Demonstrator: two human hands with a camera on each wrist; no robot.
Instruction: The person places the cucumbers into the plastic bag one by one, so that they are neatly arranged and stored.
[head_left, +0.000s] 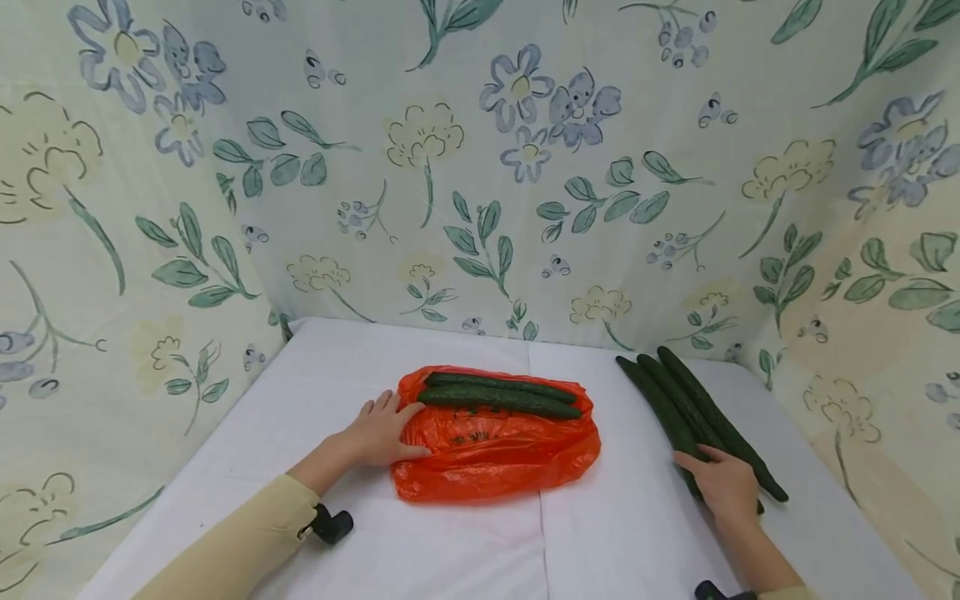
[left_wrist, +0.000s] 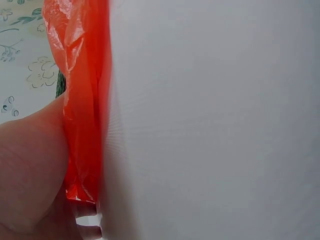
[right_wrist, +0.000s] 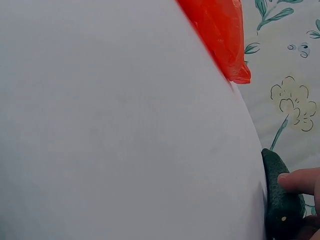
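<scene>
An orange-red plastic bag [head_left: 495, 462] lies flat in the middle of the table, with two long green cucumbers [head_left: 498, 398] side by side on its upper part. At the bag's left end rests my left hand [head_left: 385, 433], fingers spread and fairly straight, touching the plastic; the left wrist view shows the bag's edge [left_wrist: 85, 115] against the hand. Three more cucumbers [head_left: 716, 417] lie slanted at the right. My right hand [head_left: 726, 483] holds the leftmost near its lower end; in the right wrist view its thumb presses on that cucumber [right_wrist: 284, 212].
A white cloth [head_left: 360, 533] covers the table. Floral curtains [head_left: 480, 208] hang along the back and both sides. A black wrist device [head_left: 332, 525] sits on the left wrist, another [head_left: 716, 592] on the right.
</scene>
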